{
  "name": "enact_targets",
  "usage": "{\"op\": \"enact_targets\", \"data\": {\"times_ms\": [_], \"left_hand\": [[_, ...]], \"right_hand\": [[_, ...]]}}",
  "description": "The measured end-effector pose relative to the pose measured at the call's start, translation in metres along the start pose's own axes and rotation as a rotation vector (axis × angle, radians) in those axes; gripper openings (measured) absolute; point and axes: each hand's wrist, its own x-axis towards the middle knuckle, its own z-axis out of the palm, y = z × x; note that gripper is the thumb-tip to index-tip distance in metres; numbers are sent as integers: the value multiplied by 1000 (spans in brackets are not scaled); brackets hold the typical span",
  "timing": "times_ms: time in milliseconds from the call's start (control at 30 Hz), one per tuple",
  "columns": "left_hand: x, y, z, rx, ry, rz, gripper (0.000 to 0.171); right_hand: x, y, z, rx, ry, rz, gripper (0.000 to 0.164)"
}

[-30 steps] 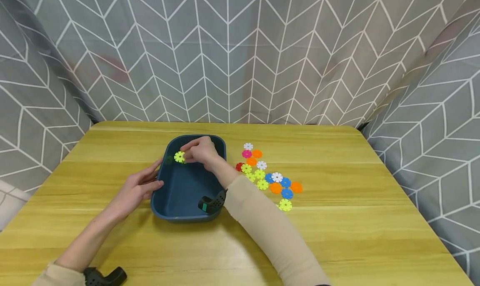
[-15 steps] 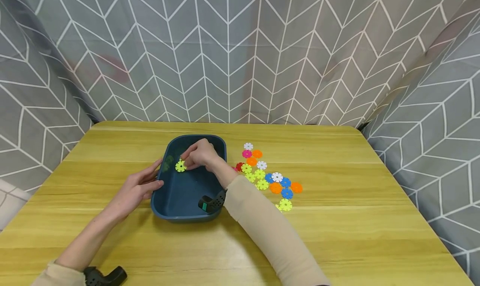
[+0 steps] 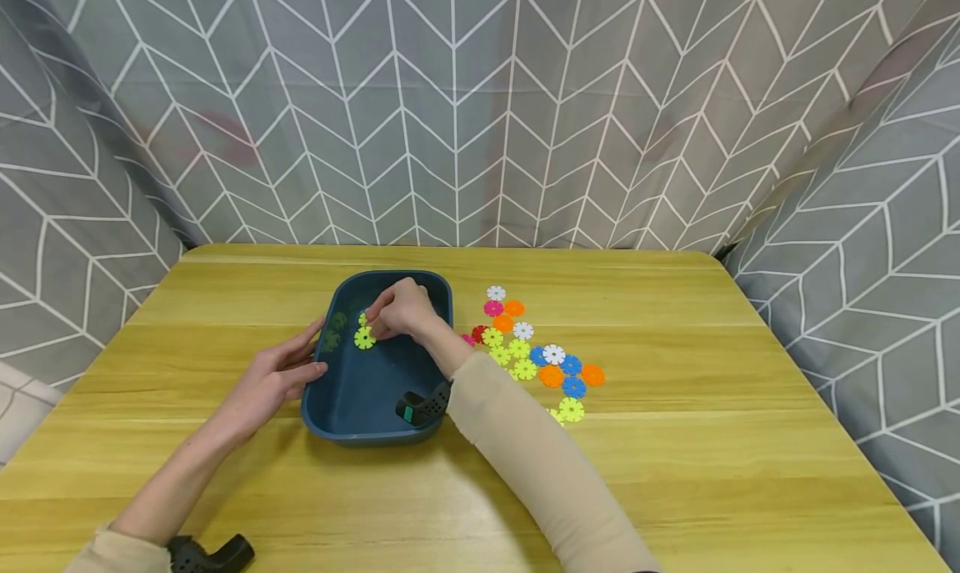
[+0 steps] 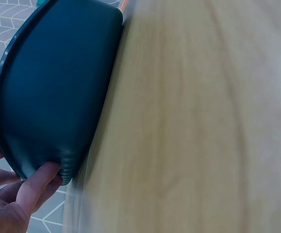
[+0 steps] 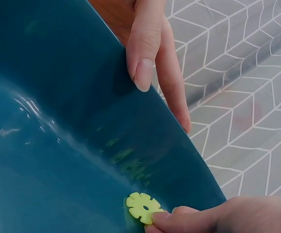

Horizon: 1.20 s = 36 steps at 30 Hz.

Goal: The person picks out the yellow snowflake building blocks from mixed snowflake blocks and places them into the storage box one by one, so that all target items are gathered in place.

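Note:
A dark blue plastic bin (image 3: 360, 406) stands on the wooden table, left of middle. My left hand (image 3: 277, 377) holds its left side, thumb over the rim and the other fingers along the outer wall. In the left wrist view the fingertips (image 4: 38, 182) press against the wall by a corner. Inside the bin, my right hand (image 3: 401, 310) pinches a yellow-green notched disc (image 5: 144, 208) between thumb and fingers, low over the floor. A second bit of yellow-green (image 3: 363, 318) shows by the fingertips, partly hidden by the hand. The bin's wall reflects yellow-green.
Right of the bin, several notched discs lie flat in a loose trail: white (image 3: 554, 354), orange (image 3: 592, 375), blue (image 3: 573, 388), yellow-green (image 3: 572, 409), pink (image 3: 493, 308) and red (image 3: 478, 334). A grey patterned curtain (image 3: 480, 123) hangs behind the table (image 3: 712, 439).
The yellow-green disc has moved a little toward the near side of the bin, with a second yellow-green bit now showing behind it. My left hand has stayed on the rim.

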Motion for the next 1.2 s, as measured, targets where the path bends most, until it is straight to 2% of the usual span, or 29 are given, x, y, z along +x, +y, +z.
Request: {"op": "enact_targets", "data": {"times_ms": [500,867,967,1067,1200], "left_hand": [[1,2,0,1,9,6,65],[1,3,0,4,10,-1,65],[1,3,0,-6,7,-5,65],[1,3,0,-17,6,-4,65],[0,1,0,-5,8,-2,65]], "right_hand": [[1,0,-3,-163,54,-12,6],[2,-2,-5,-144,78,-13,7],[2,-2,-5,-107,88,-31,8],[2,-3,-4,-15,86,-51,6],[-3,-9,-7,138,22,-58,7]]}}
